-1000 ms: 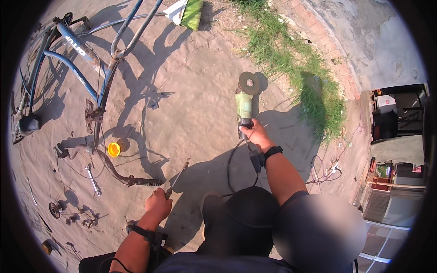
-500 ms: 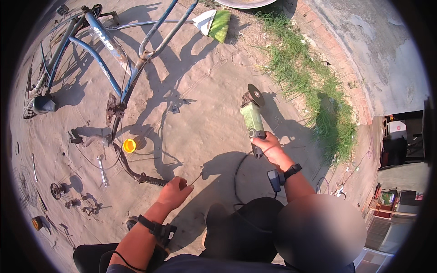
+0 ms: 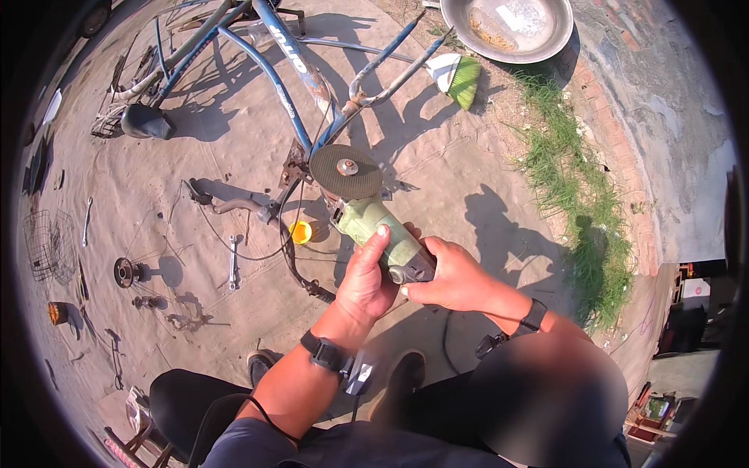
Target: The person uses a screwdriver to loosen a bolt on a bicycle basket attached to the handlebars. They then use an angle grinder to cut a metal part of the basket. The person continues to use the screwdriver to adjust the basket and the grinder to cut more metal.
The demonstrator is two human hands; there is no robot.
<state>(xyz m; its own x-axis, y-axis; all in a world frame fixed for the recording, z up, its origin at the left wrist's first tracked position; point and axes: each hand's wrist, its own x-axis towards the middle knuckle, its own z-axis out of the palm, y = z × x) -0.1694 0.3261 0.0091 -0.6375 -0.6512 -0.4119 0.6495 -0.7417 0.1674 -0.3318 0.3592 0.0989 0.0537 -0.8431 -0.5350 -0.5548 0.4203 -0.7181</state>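
Observation:
A green angle grinder (image 3: 378, 222) is held up in front of me, its round cutting disc (image 3: 329, 173) facing up at the far end. My left hand (image 3: 365, 285) wraps the middle of the grinder's body, thumb on top. My right hand (image 3: 449, 273) is closed around its dark rear end. Behind the disc, a rusty blue bicycle frame (image 3: 308, 76) lies on the ground. Its curved handlebar (image 3: 289, 261) passes beneath the grinder, with a black grip (image 3: 319, 292) close to my left wrist.
A yellow cup-shaped piece (image 3: 300, 232), a wrench (image 3: 232, 264) and a wheel hub (image 3: 125, 273) lie to the left. Far off are a green broom (image 3: 460, 82) and a metal basin (image 3: 546, 47). Grass (image 3: 554, 171) lines the right side. A cable (image 3: 446, 343) trails below.
My left hand has left the handlebar grip area and taken hold of the grinder. My right hand has brought the grinder leftward and closer. The view has shifted too.

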